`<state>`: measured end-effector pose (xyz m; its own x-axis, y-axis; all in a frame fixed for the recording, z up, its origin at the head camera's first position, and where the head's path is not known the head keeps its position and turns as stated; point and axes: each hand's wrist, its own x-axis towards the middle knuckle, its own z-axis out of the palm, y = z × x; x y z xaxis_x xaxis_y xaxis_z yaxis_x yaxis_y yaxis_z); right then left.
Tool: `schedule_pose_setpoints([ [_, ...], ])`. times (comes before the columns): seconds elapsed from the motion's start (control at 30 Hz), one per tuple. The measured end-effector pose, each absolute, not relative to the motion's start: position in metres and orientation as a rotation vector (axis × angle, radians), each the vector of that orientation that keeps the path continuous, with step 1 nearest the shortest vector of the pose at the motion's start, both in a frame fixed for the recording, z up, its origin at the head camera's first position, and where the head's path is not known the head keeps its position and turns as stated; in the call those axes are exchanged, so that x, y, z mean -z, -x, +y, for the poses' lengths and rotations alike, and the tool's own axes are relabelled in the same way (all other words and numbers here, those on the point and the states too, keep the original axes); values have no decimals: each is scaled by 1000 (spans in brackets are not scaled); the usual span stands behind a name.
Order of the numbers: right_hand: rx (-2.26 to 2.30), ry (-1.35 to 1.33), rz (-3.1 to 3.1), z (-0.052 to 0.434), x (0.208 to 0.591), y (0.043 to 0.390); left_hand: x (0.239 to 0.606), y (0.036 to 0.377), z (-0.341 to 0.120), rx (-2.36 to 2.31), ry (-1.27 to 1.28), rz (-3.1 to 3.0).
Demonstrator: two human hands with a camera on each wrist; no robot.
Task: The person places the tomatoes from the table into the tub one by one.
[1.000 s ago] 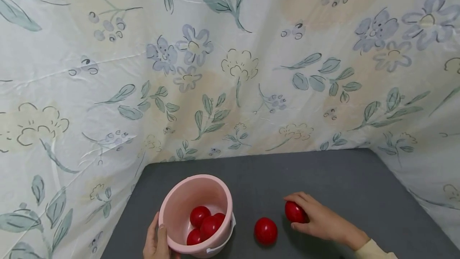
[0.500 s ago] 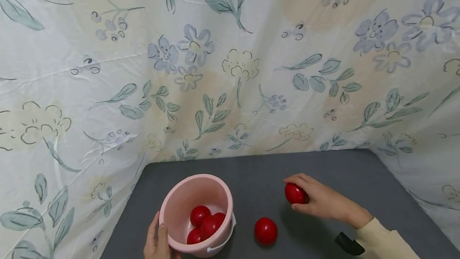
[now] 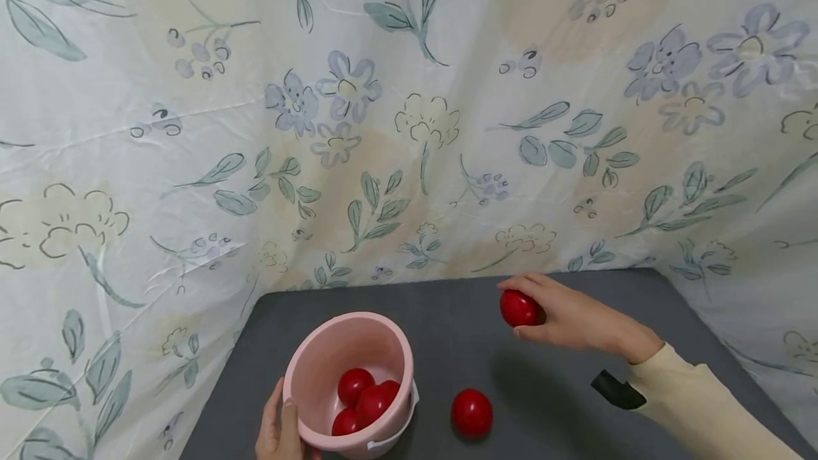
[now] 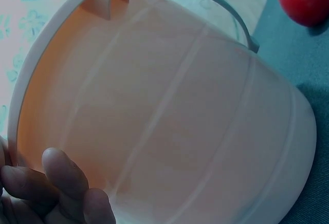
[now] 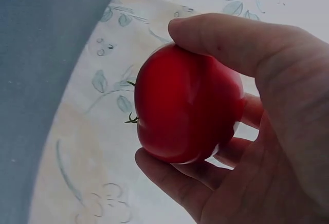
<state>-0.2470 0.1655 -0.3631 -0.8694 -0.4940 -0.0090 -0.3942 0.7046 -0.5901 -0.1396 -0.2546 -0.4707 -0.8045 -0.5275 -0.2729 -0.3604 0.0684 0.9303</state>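
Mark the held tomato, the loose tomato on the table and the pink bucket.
Held tomato [image 3: 517,308], head view, on its exposed red side.
Loose tomato [image 3: 472,412], head view, on its top middle.
Pink bucket [image 3: 300,360], head view, on its left rim.

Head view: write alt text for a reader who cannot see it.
A person's right hand holds a red tomato above a dark grey table, while the left hand grips the rim of a pink bucket with three tomatoes inside. Another tomato lies on the table right of the bucket, and a floral sheet hangs behind.
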Motion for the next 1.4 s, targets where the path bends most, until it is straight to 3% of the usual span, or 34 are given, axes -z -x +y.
schedule_pose_setpoints([
  [0.87, 823, 793, 2806, 143, 277, 282, 469, 138, -263, 1828, -910, -2214],
  [1.4, 844, 888, 2793, 114, 265, 292, 468, 140, -261, 1855, -863, -2202],
])
